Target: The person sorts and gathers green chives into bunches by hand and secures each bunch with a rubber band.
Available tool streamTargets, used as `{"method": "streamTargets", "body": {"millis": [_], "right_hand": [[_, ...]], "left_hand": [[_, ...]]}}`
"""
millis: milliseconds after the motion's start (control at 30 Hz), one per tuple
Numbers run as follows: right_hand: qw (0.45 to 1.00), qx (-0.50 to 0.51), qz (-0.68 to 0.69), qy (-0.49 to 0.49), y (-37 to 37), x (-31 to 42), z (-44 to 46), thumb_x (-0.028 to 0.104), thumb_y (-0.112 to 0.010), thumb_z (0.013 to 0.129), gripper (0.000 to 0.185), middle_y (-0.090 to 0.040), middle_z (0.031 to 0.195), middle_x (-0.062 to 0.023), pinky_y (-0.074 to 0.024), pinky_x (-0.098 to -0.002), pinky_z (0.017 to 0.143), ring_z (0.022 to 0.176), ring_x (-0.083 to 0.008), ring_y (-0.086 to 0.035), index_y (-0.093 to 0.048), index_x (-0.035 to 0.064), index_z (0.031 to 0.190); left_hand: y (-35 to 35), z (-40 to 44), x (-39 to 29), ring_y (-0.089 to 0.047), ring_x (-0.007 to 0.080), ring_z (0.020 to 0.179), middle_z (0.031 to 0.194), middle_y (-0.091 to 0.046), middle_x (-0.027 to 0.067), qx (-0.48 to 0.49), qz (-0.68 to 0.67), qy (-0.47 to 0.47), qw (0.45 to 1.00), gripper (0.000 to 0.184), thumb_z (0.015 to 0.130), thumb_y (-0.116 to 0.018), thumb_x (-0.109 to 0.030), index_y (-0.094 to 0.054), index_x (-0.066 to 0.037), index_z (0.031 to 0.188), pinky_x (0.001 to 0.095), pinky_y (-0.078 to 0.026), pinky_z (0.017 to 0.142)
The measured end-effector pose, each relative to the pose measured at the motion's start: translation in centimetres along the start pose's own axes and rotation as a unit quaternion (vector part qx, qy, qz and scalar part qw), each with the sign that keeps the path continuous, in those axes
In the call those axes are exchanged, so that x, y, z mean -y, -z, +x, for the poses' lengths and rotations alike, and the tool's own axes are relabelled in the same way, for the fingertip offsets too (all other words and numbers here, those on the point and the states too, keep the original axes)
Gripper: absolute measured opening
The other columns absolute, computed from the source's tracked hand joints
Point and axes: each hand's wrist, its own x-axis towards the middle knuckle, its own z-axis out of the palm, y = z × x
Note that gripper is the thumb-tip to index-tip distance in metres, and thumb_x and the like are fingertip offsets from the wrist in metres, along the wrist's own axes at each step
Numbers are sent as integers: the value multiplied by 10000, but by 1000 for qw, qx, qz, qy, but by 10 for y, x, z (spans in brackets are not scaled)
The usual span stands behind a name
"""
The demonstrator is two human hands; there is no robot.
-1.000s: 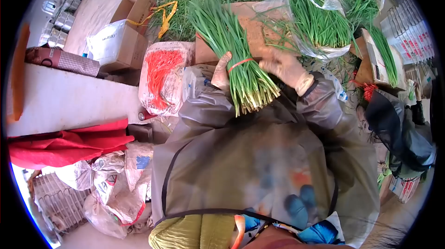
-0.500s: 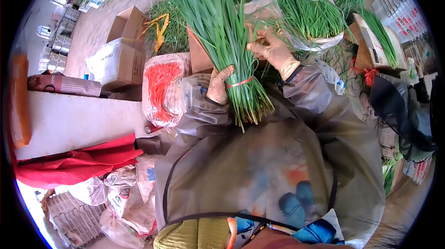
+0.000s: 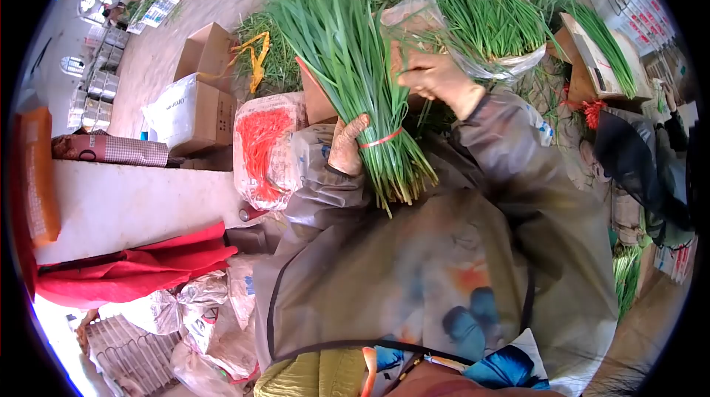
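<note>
A thick bunch of green chives (image 3: 344, 57) leans up and to the left in front of my apron, cut ends toward me. A red band (image 3: 381, 137) circles it near the lower stems. My left hand (image 3: 346, 147) is wrapped around the bunch just above the band, thumb across the front. At the bunch's right edge, my right hand (image 3: 441, 80) has its fingers curled and pressed together beside the leaves. Whatever lies between those fingertips is too blurred to make out.
Left of the bunch, red bands (image 3: 262, 149) lie on a packed sack, with a cardboard box (image 3: 214, 112) behind. An open plastic bag (image 3: 510, 68) of chives stands beyond my right hand. Another chive bundle (image 3: 606, 53) lies on a box at right. A red cloth (image 3: 140, 267) drapes a white surface.
My right hand has turned and its fingers have curled in closer beside the leaves. The bunch stays in my left hand, nearly still. The whole view has shifted slightly.
</note>
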Motion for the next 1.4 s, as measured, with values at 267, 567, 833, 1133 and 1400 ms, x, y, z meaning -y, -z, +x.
{"method": "streamTargets", "body": {"millis": [267, 567, 833, 1133, 1400], "right_hand": [[982, -154, 107, -18, 83, -18, -12, 204, -622, 826, 241, -491, 695, -9, -346, -221, 491, 576, -93, -455, -561, 29, 980], [979, -53, -188, 51, 27, -34, -41, 343, -651, 797, 451, -640, 930, -151, -458, -309, 813, 884, -210, -602, -575, -1, 1078], [946, 46, 312, -79, -6, -64, -31, 112, -640, 802, 482, -588, 1097, -121, -485, -344, 854, 966, -211, -596, -442, -10, 1224], [981, 159, -52, 97, -28, -36, -31, 293, -787, 682, 977, -392, 1331, -106, -260, -320, 1040, 1261, -228, -329, -190, -8, 1394], [964, -22, -208, 166, -63, 31, 26, 295, -699, 752, 563, -593, 1066, -147, -415, -362, 885, 991, -253, -557, -498, -34, 1162]], "left_hand": [[0, -6, -13, -611, 256, 906, 1026, -611, 138, -1, 29, -12, 999, 514, 747, -653, -218, -484, 34, 1163, 373, -492, 821], [-5, 5, -6, -602, 233, 914, 1052, -595, 122, -24, 12, -17, 999, 489, 752, -585, -34, -445, -6, 1220, 337, -492, 826], [11, 0, -18, -490, 207, 1074, 1161, -520, 92, -108, 149, 1, 983, 632, 843, -592, -243, -267, -128, 1373, 437, -335, 931], [3, 17, -18, -505, 225, 1122, 1198, -541, 106, 150, 16, -46, 987, 539, 833, -605, -226, -400, -23, 1288, 355, -370, 974], [-23, 7, -21, -583, 204, 951, 1084, -598, 76, 20, -12, -165, 986, 440, 772, -660, -95, -505, -12, 1176, 331, -465, 838]]}}
